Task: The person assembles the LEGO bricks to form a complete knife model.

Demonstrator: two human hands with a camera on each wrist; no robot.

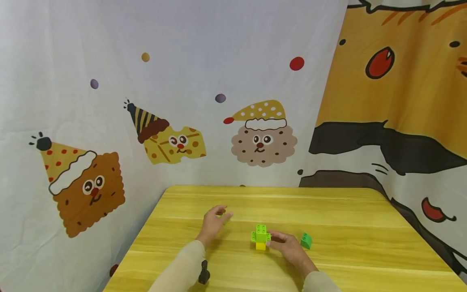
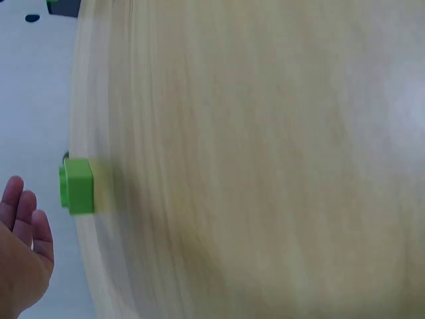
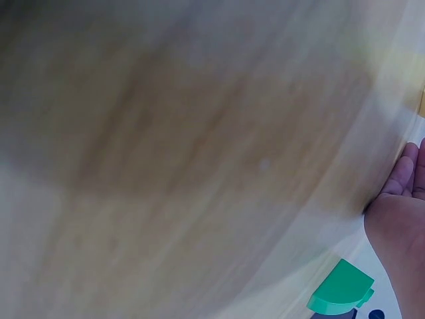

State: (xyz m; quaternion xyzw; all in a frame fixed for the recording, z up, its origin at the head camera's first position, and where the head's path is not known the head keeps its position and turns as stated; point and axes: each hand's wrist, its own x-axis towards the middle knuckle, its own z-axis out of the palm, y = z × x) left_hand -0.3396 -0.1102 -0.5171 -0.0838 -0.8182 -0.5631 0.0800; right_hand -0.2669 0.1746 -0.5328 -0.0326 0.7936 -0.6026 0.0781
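A small build of toy building blocks [image 1: 260, 234], light green on top with a green stud at each side and a yellow block below, stands upright on the table. My right hand [image 1: 290, 248] holds it at its right side, thumb in front and fingers behind. Farther left, my left hand [image 1: 213, 224] reaches over a light green block [image 1: 227, 220], which it partly covers in the head view. In the left wrist view that green block [image 2: 80, 186] shows beside the loosely bent fingers, apart from them. A darker green curved block [image 1: 306, 241] lies just right of my right hand.
The wooden table [image 1: 343, 211] has a rounded far edge against a printed curtain [image 1: 204, 61] with cartoon biscuits and cheese. A black device [image 1: 204, 272] sits at my left wrist.
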